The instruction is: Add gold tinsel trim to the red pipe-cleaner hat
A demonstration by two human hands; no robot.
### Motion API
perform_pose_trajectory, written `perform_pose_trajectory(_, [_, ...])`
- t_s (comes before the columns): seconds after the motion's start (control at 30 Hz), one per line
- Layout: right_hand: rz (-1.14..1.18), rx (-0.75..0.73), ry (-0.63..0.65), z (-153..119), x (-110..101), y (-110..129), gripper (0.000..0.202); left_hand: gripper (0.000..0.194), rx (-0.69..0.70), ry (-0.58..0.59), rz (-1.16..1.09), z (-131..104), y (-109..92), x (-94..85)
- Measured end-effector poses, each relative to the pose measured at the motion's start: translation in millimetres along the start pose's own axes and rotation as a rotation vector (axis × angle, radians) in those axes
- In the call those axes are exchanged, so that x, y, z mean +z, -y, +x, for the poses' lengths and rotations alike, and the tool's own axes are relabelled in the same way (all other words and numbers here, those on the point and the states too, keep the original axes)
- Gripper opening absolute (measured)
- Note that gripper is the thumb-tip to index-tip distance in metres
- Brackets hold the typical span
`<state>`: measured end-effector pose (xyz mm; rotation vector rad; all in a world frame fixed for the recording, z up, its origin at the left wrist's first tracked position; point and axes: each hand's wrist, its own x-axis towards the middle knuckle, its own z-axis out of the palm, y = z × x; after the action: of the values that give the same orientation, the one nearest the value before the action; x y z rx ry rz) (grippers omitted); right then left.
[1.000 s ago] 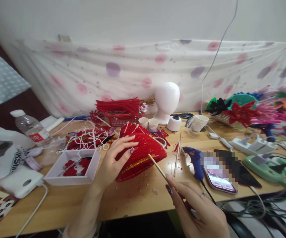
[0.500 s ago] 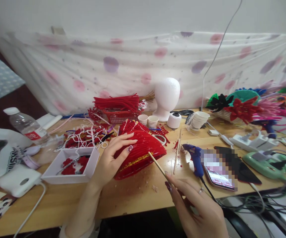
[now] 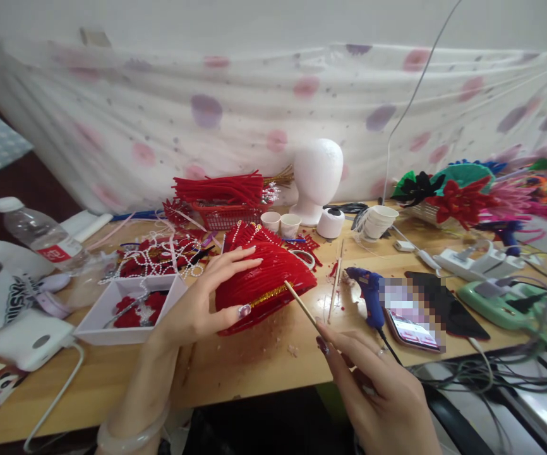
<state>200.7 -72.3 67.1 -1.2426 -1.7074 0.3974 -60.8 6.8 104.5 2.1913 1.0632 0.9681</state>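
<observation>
A red fan-shaped piece of fuzzy stems lies at the middle of the table, with a gold glitter strip along its near edge. My left hand rests on its left side, fingers spread over the top and thumb by the left end of the gold strip. Pinched between the thumb and fingers of my right hand is a thin wooden stick. The stick's tip touches the right end of the gold strip.
Left stand a white box with red pieces, bead strings and a bottle. Behind are a red basket, paper cups and a foam head. Right lie a blue glue gun, phone and power strips.
The left thumb has moved down from the top of the red piece to the gold strip's left end. The stick stays at the strip's right end. The view has shifted slightly.
</observation>
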Motion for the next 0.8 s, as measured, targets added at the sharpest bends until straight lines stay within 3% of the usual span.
perform_pose_trajectory(0.13, [-0.006, -0.008, -0.022, 0.6, -5.2, 2.0, 0.029, 0.066, 0.002, 0.031, 0.031, 2.2, 0.5, -2.4])
perform_pose_trajectory(0.33, [-0.049, -0.145, 0.014, 0.5, -3.3, 10.9, 0.035, 0.065, 0.018, 0.016, 0.067, 7.0, -1.6, -0.8])
perform_pose_trajectory(0.57, [-0.039, -0.133, 0.084, 0.0, 13.5, 13.6, 0.035, 0.066, 0.009, 0.010, 0.073, 7.0, -3.5, 0.6])
perform_pose_trajectory(0.8, [-0.035, -0.110, 0.120, 5.7, 3.0, 10.9, 0.033, 0.064, 0.010, 0.021, 0.095, 7.0, -3.0, 3.6])
